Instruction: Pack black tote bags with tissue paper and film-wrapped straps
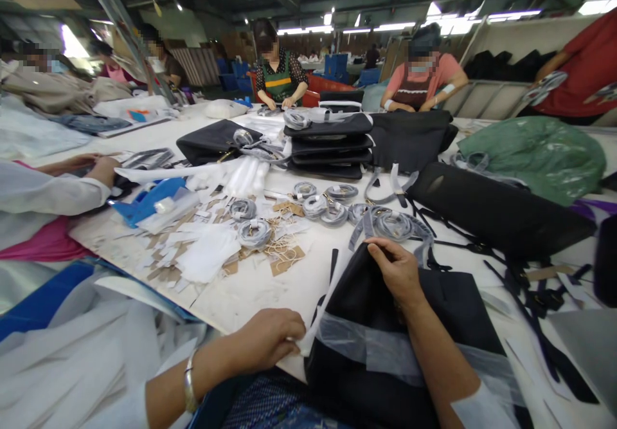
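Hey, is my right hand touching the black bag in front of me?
Touching: the head view shows the right hand pinching the upper edge of the black bag.

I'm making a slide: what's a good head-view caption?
Right hand pinches a black bag, left hand beside it; wrapped coils beyond.

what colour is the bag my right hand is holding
The bag in your right hand is black, as the head view shows.
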Motion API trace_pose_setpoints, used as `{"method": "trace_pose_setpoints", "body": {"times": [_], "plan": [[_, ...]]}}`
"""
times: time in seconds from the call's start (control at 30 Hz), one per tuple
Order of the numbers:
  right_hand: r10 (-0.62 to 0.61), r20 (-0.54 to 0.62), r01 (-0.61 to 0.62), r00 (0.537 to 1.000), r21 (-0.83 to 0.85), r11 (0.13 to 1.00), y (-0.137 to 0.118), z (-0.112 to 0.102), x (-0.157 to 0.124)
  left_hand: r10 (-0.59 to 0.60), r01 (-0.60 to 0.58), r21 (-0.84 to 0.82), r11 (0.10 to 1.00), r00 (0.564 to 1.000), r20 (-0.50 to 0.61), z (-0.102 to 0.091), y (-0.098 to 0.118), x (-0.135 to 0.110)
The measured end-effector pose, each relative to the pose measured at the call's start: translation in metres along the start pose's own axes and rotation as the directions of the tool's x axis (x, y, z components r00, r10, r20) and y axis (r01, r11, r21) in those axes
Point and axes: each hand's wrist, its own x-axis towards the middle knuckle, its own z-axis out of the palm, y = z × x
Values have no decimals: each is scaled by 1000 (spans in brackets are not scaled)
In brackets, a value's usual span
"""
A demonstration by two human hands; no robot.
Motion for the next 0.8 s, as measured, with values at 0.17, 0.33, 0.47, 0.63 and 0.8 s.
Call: {"method": "trace_pose_setpoints", "body": {"times": [0.17, 0.33, 0.47, 0.63, 0.8], "plan": [[-99, 115, 110, 988, -97, 989, -4, 2, 1, -303, 246, -294, 924, 938, -168, 27, 11, -1], [-7, 375, 94, 927, -213, 972, -12, 8, 8, -385, 264, -434, 862, 897, -218, 40, 19, 4], [173, 557, 46, 813, -357, 933, -25, 8, 28, -348, 231, -397, 889, 902, -256, 35, 22, 4], [282, 802, 78, 526, -376, 923, -38, -1, 71, -348, 239, -428, 871, 917, -195, 34, 17, 5], [250, 913, 19, 321, -270, 963, -25, 11, 101, -320, 155, -500, 852, 910, -265, 47, 1, 10]]}}
